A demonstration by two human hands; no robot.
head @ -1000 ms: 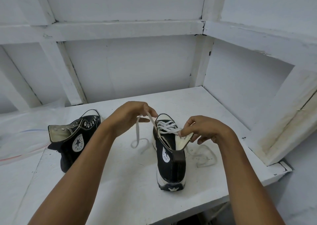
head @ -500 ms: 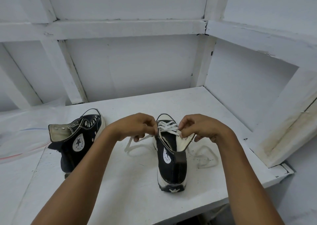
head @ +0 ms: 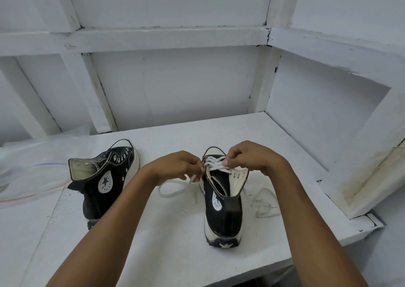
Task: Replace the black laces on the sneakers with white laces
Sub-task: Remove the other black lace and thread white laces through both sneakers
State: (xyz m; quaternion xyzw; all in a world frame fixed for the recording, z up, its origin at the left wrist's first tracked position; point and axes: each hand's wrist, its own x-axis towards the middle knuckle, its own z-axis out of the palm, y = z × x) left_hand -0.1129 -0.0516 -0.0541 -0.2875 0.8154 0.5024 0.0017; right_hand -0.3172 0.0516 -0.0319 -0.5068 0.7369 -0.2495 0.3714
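We work on the white shelf (head: 153,254), where the unlaced sneaker (head: 105,177) sits at the left with bare eyelets. The second sneaker (head: 223,212) stands heel toward us, its lower eyelets filled and its upper ones empty. Our left hand (head: 173,168) and right hand (head: 252,157) each curl their fingers and pinch the white lace (head: 215,163) at opposite eyelet rows. We judge the risks to be uneven tails, a twisted lace or a skipped eyelet, caused by pulling one side harder; that pull could also tip the tall shoe.
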